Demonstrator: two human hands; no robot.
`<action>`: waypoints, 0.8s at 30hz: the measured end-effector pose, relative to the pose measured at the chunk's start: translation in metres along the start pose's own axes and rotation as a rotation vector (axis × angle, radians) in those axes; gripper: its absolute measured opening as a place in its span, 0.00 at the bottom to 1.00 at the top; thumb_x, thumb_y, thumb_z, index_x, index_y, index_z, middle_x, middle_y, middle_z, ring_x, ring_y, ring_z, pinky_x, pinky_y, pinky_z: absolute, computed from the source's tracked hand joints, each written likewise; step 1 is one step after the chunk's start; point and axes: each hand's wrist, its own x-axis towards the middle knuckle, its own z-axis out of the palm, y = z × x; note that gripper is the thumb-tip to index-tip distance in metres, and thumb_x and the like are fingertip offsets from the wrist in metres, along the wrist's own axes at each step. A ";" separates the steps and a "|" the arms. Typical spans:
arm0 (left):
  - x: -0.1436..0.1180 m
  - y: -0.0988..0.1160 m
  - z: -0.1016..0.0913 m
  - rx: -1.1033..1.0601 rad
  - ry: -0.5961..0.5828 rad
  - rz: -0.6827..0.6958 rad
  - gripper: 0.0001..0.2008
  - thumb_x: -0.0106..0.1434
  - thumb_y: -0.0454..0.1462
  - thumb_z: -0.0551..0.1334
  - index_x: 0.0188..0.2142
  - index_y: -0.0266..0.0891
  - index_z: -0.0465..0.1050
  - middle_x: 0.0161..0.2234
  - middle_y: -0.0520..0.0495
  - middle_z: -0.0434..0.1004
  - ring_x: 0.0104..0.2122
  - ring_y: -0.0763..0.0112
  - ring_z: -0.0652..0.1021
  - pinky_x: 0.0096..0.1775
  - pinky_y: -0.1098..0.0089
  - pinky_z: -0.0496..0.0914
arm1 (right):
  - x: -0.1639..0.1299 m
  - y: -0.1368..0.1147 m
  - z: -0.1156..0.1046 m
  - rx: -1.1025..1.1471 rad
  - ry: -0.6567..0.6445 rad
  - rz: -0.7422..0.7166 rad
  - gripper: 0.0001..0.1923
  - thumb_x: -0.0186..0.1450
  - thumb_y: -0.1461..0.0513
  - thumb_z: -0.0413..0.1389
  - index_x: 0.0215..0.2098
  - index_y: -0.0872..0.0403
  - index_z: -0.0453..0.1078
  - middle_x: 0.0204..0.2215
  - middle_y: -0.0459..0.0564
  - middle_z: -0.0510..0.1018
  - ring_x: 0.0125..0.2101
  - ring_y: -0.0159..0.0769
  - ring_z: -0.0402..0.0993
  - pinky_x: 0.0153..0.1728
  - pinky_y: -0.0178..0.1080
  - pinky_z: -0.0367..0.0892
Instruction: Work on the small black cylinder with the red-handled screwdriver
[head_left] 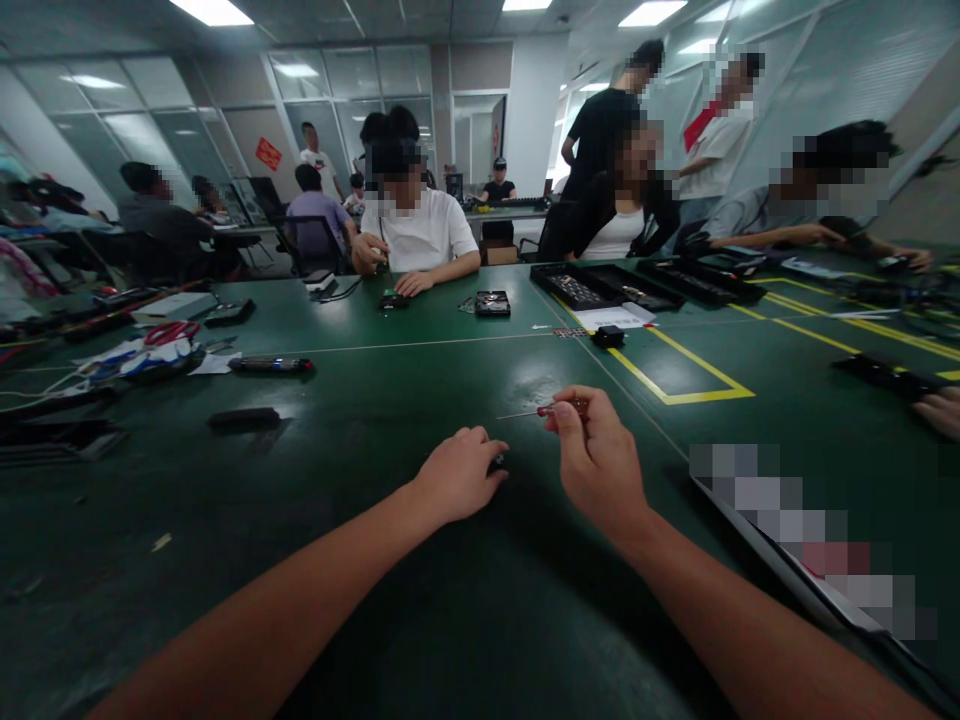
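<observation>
My left hand (459, 475) rests on the green table (390, 560), fingers curled over a small dark part (498, 462) that is mostly hidden under them. My right hand (596, 455) is just to its right, pinching a thin screwdriver (551, 409) with a reddish handle. The metal shaft points left, hovering above the table a little beyond my left hand.
A black remote-like bar (244, 418) and a darker one (270, 365) lie at left, with scissors and clutter (161, 345) beyond. A small black box (607, 336) sits by yellow floor-tape lines (675, 385). Black trays (604, 287) and several seated people line the far side. Another person's hand (941, 410) is at the right edge.
</observation>
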 end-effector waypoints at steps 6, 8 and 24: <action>0.009 -0.009 -0.002 0.042 -0.060 0.040 0.12 0.68 0.38 0.62 0.49 0.39 0.79 0.43 0.40 0.77 0.44 0.55 0.78 0.43 0.62 0.71 | -0.001 0.001 0.001 -0.009 -0.015 -0.005 0.08 0.73 0.57 0.48 0.44 0.51 0.66 0.30 0.48 0.79 0.30 0.39 0.78 0.33 0.41 0.69; 0.007 -0.015 -0.005 0.009 -0.082 0.040 0.12 0.67 0.39 0.64 0.48 0.38 0.79 0.42 0.41 0.78 0.43 0.56 0.78 0.42 0.63 0.71 | -0.001 0.001 0.001 -0.004 -0.024 -0.006 0.08 0.73 0.57 0.48 0.44 0.51 0.66 0.30 0.48 0.79 0.30 0.39 0.78 0.33 0.41 0.69; -0.056 -0.116 -0.086 -1.309 0.289 -0.620 0.09 0.70 0.40 0.60 0.37 0.35 0.72 0.33 0.49 0.72 0.23 0.79 0.69 0.20 0.80 0.57 | -0.003 0.002 0.003 0.011 -0.095 0.002 0.08 0.73 0.56 0.48 0.44 0.51 0.66 0.30 0.49 0.79 0.31 0.40 0.78 0.33 0.41 0.69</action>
